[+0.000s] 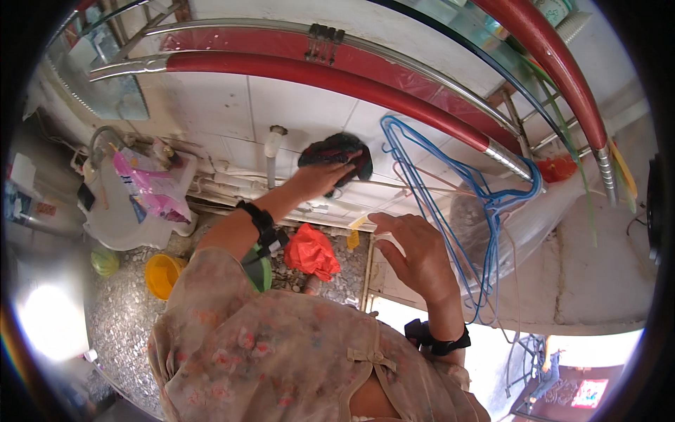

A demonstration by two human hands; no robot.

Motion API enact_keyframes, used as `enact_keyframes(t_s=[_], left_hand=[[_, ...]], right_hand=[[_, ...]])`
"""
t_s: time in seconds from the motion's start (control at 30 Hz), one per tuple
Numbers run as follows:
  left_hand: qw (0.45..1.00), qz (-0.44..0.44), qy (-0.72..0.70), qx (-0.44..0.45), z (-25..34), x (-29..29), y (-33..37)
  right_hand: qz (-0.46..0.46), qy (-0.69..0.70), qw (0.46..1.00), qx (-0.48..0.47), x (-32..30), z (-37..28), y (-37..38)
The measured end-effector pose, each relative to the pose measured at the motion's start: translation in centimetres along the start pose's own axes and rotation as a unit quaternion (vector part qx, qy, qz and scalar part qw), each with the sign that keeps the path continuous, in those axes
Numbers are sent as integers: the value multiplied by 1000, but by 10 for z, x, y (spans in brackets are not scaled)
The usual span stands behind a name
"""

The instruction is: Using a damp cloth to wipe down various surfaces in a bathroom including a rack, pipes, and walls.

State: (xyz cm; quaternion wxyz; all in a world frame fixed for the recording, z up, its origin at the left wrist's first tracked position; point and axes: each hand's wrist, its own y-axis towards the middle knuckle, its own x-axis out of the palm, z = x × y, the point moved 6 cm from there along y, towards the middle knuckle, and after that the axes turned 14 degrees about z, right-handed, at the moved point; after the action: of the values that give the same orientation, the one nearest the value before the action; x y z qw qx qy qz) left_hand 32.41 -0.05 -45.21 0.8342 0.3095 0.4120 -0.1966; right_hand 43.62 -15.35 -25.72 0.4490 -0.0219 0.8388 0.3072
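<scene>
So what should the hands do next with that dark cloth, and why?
Probably bring the dark cloth across to the blue wire hangers. The left hand holds it up against the tiled wall, not hung on anything, while the right hand is already beside the hangers dangling from the red rail.

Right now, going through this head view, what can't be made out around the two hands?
- Left hand: it covers part of the dark cloth, so the grip is unclear.
- Right hand: the pale thing it pinches is too small to identify.
- Blue hangers: their hooks blur together on the red rail.
- Floor at lower left: washed out by glare.
</scene>
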Motion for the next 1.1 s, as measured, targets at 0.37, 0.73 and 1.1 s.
enact_keyframes(t_s=[0.37, 0.73, 1.1], left_hand=[[790, 234, -308, -476, -52, 63, -208], [803, -41, -79, -589, -97, 89, -402], [768, -190, -67, -608, -54, 127, -663]], right_hand=[[-244, 168, 933, 203, 153, 80, -102], [-433, 173, 861, 205, 304, 29, -177], [-584, 60, 731, 348, 333, 121, -445]])
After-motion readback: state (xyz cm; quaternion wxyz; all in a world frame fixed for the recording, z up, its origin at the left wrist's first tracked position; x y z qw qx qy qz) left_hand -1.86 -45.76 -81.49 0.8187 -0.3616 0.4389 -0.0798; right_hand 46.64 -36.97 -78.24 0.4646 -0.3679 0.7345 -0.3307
